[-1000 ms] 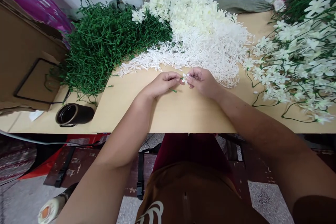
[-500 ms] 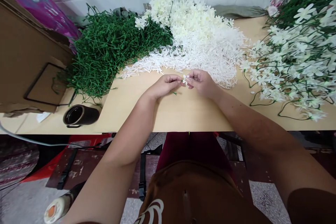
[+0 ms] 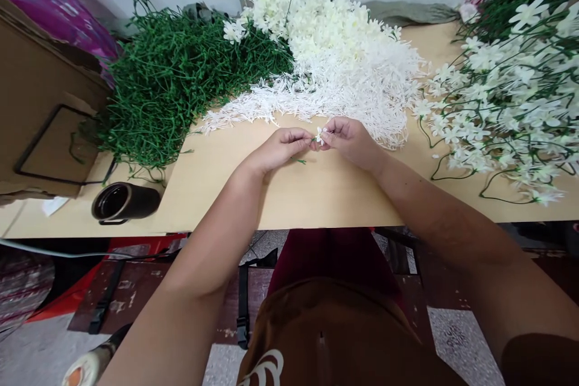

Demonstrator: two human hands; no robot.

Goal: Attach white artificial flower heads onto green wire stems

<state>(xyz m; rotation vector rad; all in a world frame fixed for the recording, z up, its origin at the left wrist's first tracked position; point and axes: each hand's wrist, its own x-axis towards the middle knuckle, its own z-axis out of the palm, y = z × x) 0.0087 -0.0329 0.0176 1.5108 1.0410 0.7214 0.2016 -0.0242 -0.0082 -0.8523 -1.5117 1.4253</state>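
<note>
My left hand (image 3: pixel 279 148) and my right hand (image 3: pixel 350 140) meet over the middle of the wooden table (image 3: pixel 316 193), fingertips pinched together. Between them sits a small white artificial flower (image 3: pixel 320 134). My left fingers pinch its thin green stem (image 3: pixel 299 160), whose end pokes out below the hand. My right fingers close on the flower head. Just behind my hands lies a heap of white spiky plastic pieces (image 3: pixel 344 96).
A pile of green stems (image 3: pixel 176 81) fills the back left. Cream flower heads (image 3: pixel 312 12) are heaped at the back centre. Finished flower sprays (image 3: pixel 511 96) cover the right. A dark mug (image 3: pixel 123 202) lies on its side beside a cardboard box (image 3: pixel 40 108).
Both hands stay pinched on the small flower in the same spot. Only the camera view has shifted slightly.
</note>
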